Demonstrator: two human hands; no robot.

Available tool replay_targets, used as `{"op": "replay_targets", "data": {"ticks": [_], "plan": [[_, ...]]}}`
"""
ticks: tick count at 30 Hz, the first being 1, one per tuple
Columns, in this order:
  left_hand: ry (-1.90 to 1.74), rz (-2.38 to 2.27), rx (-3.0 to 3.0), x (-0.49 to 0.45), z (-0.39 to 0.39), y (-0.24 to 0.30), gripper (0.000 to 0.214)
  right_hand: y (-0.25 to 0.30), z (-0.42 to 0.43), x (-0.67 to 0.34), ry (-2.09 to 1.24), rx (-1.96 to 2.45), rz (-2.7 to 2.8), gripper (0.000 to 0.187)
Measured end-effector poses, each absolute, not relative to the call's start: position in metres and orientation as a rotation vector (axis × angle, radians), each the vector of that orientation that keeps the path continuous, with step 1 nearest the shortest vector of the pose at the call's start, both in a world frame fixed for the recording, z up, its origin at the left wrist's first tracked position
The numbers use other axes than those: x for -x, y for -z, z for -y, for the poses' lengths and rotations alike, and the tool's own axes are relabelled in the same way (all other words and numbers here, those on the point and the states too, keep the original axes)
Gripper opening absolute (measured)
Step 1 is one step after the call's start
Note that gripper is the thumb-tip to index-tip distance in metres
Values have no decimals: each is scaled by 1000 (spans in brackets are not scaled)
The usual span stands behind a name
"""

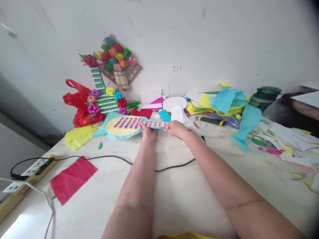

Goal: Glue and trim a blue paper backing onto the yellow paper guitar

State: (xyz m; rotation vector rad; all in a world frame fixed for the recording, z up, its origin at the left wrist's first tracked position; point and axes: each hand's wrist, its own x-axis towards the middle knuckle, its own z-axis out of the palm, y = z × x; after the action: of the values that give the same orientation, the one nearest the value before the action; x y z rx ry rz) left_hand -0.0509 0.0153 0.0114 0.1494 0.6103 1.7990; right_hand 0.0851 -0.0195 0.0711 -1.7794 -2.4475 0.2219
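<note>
A guitar-shaped paper craft [126, 127] lies on its side above the table, its neck pointing right. It has a yellow face, purple strips laid crosswise and light-blue crepe paper around the edge. My left hand [149, 133] grips it where the body meets the neck, thumb on top. The far end of the neck is pinched in my right hand [176, 128]; the fingers underneath are hidden. Just behind my hands stand a white oval paper piece [174, 104] with a purple rim and a folded white paper [178, 114].
A finished green guitar craft [107, 103] with paper flowers leans at the wall beside a red plastic bag [79, 104]. A black cord [174, 167] crosses the table [179, 199]. Red crepe paper [73, 179], a power strip [31, 179], pliers [211, 120] and paper scraps [294, 142] lie around.
</note>
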Motion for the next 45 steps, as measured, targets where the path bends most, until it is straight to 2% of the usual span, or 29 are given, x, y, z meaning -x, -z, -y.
{"op": "replay_targets", "data": {"ticks": [10,24,31,45], "plan": [[-1813,-612,-182,54,-18,-9,47,-84,22,-93,-322,1878,2415,33],[-1861,-620,-170,53,-14,-15,45,-90,25,-94,-258,1891,2448,33],[-1884,-631,-154,55,-18,-11,44,-97,31,-96,-408,1769,2473,29],[-1854,-618,-193,52,-13,-14,45,-73,23,-80,-227,1687,2418,32]]}}
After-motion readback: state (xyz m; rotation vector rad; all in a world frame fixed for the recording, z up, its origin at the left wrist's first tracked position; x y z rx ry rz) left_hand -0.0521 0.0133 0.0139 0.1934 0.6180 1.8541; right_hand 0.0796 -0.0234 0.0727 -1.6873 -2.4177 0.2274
